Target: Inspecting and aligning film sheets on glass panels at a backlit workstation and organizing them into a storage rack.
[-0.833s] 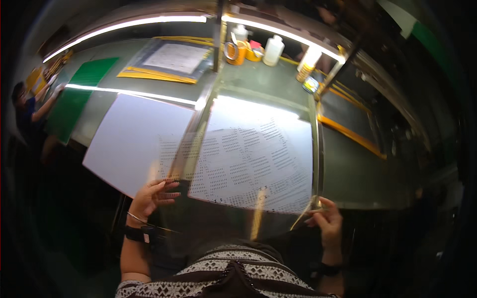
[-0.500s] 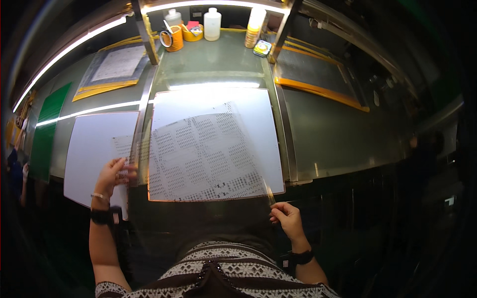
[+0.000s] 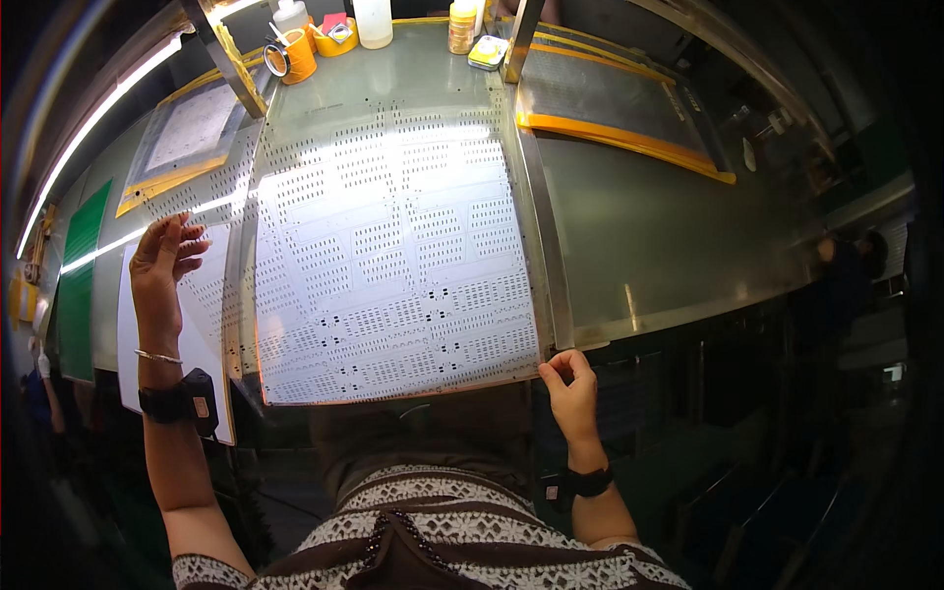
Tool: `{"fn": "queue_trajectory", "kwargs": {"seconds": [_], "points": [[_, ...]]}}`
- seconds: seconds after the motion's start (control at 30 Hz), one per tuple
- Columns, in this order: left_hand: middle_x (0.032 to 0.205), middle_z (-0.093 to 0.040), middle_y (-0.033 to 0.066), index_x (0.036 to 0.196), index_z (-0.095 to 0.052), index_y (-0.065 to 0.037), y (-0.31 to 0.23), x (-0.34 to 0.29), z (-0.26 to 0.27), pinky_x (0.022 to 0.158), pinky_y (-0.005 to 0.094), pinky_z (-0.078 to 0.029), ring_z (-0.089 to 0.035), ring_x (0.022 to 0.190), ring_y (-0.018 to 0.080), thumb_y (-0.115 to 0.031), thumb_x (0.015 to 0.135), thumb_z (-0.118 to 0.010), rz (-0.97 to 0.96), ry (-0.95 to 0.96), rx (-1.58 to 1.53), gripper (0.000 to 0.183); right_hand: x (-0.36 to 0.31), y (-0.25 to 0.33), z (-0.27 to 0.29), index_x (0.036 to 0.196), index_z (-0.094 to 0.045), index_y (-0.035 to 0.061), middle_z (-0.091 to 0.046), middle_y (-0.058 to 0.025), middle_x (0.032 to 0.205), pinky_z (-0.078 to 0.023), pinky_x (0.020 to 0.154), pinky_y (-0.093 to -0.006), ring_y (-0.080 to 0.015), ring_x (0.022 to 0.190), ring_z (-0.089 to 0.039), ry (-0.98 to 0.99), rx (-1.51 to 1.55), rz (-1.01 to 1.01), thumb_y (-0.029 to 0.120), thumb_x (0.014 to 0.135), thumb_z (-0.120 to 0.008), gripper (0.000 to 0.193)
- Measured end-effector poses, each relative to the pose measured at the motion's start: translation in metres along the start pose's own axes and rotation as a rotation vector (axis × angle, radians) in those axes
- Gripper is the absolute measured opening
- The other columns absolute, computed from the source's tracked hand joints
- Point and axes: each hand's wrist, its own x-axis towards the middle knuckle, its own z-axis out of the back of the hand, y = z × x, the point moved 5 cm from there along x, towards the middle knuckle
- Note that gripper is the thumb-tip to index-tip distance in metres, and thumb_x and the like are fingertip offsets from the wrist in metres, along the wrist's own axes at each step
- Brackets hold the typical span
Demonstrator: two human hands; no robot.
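Note:
A large clear film (image 3: 379,265) printed with rows of small dark marks spreads over a bright white panel (image 3: 267,379) on the bench. My right hand (image 3: 572,393) pinches its near right corner between thumb and fingers, just past the panel's corner. At the film's left side my left hand (image 3: 165,258) is raised, fingers curled and closed on the film's edge. That grip is only partly visible. Under the film's left part lies a second white board (image 3: 162,364). The film reaches beyond the panel at the far and left sides.
Metal posts (image 3: 543,226) flank the panel. Orange-taped frames (image 3: 624,108) lie at right, with another framed sheet (image 3: 192,138) at left. Tape rolls (image 3: 295,57), a white bottle (image 3: 374,22) and a jar (image 3: 461,28) stand at the back. A green sheet (image 3: 84,285) lies far left.
The film has swung from a tilted position to lie more squarely over the panel, reaching farther back and left. My left hand moved up and left; my right hand rose slightly.

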Motion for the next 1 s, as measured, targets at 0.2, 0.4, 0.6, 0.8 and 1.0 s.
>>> {"fn": "queue_trajectory", "kwargs": {"seconds": [0.2,0.4,0.6,0.8,1.0], "points": [[0.089,-0.068,0.0076,0.104,-0.064,-0.008,0.003,0.009,-0.002,0.063,0.0216,-0.049,-0.066,0.075,0.0127,-0.025,0.093,-0.053,0.026,0.032,0.026,0.023,0.0,0.003,0.002,0.076,-0.055,-0.0007,-0.053,-0.0084,0.077,-0.042,0.065,-0.0285,-0.0171,0.069,-0.052,0.021,0.011,-0.06,0.003,0.075,-0.066,0.012],[0.089,-0.068,0.0075,0.103,-0.065,-0.008,0.006,0.018,-0.01,0.063,0.0215,-0.049,-0.065,0.074,0.0125,-0.025,0.093,-0.053,0.041,0.065,0.016,0.022,-0.004,-0.008,0.001,0.076,-0.055,-0.0005,-0.054,-0.0074,0.075,-0.042,0.064,-0.0283,-0.0157,0.069,-0.052,0.015,0.025,-0.081,0.005,0.076,-0.066,0.012],[0.088,-0.068,0.0071,0.102,-0.065,-0.008,0.014,0.029,-0.018,0.063,0.0216,-0.049,-0.065,0.073,0.0119,-0.026,0.092,-0.054,0.048,0.094,0.005,0.023,-0.01,-0.012,-0.006,0.078,-0.052,0.0014,-0.055,-0.0022,0.067,-0.044,0.054,-0.022,-0.0077,0.059,-0.052,0.065,0.249,-0.302,0.003,0.081,-0.063,0.012],[0.088,-0.068,0.0081,0.102,-0.065,-0.007,0.007,0.037,-0.025,0.065,0.0229,-0.049,-0.065,0.075,0.0137,-0.026,0.092,-0.055,-0.015,0.105,-0.064,0.024,-0.009,-0.008,-0.007,0.079,-0.049,0.0015,-0.054,-0.0028,0.069,-0.046,0.054,-0.0208,-0.0076,0.061,-0.053,0.063,0.317,-0.204,0.002,0.085,-0.059,0.012],[0.085,-0.067,0.0065,0.101,-0.064,-0.008,0.033,0.053,-0.035,0.062,0.0223,-0.047,-0.063,0.071,0.0124,-0.019,0.092,-0.054,0.052,0.154,-0.218,0.018,-0.008,-0.014,-0.009,0.079,-0.048,0.0014,-0.053,-0.0024,0.068,-0.044,0.054,-0.0223,-0.0085,0.059,-0.052,0.008,0.298,-0.179,0.0,0.083,-0.059,0.012]]}}
